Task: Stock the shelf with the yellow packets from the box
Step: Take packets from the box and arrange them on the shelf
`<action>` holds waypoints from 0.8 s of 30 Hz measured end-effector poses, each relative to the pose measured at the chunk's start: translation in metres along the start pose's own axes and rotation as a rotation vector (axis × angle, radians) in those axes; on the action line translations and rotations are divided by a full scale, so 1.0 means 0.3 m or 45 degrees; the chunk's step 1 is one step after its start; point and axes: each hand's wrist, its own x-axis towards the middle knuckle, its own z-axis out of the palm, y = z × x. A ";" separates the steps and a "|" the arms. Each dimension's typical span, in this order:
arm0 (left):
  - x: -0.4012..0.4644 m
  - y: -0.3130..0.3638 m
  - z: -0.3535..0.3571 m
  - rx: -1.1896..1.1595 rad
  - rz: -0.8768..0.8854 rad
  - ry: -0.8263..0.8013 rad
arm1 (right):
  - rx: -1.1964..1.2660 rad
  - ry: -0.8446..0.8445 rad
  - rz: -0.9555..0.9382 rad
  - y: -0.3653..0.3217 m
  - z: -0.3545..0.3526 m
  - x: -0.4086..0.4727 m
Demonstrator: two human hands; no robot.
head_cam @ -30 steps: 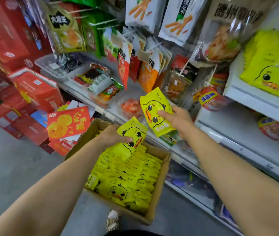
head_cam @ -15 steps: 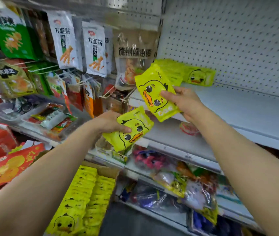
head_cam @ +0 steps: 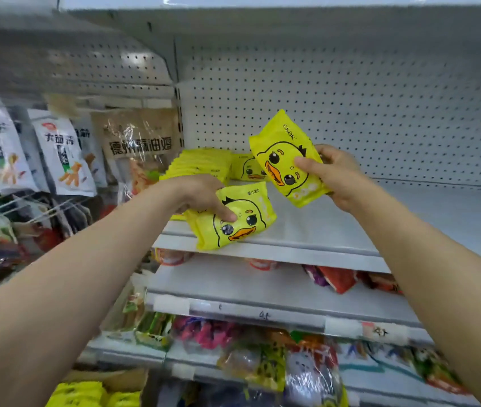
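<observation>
Resting at the near lip of the white shelf (head_cam: 336, 230), the packet (head_cam: 233, 217) pinched by the left hand (head_cam: 198, 193) could slide off if let go there, its long axis running left-right with the duck upright. The right hand (head_cam: 336, 174) grips a second packet (head_cam: 287, 158) above the shelf, tilted, top edge up-left, and it may knock the stocked row (head_cam: 201, 164).

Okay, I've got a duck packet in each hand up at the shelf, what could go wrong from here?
The packet in your left hand sits at the shelf's front edge, partly overhanging; let go there and it may slide off. The right hand holds its packet in the air near the row of yellow packets at the back; pushing it in carelessly could topple them.
</observation>
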 end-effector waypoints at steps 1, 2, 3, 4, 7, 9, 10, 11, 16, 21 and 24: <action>0.049 0.033 -0.009 0.048 0.018 -0.027 | -0.018 0.045 -0.017 0.003 -0.027 0.030; 0.096 0.067 -0.020 0.120 0.026 -0.030 | -0.035 0.086 -0.034 0.004 -0.052 0.060; 0.140 0.103 -0.032 0.204 0.026 -0.022 | -0.045 0.128 -0.044 0.004 -0.078 0.093; 0.188 0.134 -0.045 0.274 0.029 -0.006 | -0.050 0.170 -0.046 0.003 -0.101 0.124; 0.348 0.196 -0.080 0.341 0.064 0.010 | -0.090 0.262 -0.055 0.008 -0.158 0.213; 0.451 0.212 -0.097 0.412 0.071 0.046 | -0.140 0.292 -0.065 0.020 -0.179 0.266; 0.502 0.212 -0.103 0.445 0.080 0.052 | -0.142 0.295 -0.064 0.028 -0.182 0.288; 0.551 0.208 -0.108 0.464 0.089 0.050 | -0.139 0.301 -0.060 0.040 -0.182 0.310; 0.751 0.140 -0.111 0.593 0.149 0.063 | -0.161 0.331 -0.046 0.102 -0.152 0.386; 0.874 0.096 -0.114 0.615 0.275 0.068 | -0.211 0.347 -0.017 0.133 -0.132 0.460; 0.938 0.092 -0.134 0.630 0.383 0.076 | -0.244 0.367 -0.012 0.139 -0.134 0.499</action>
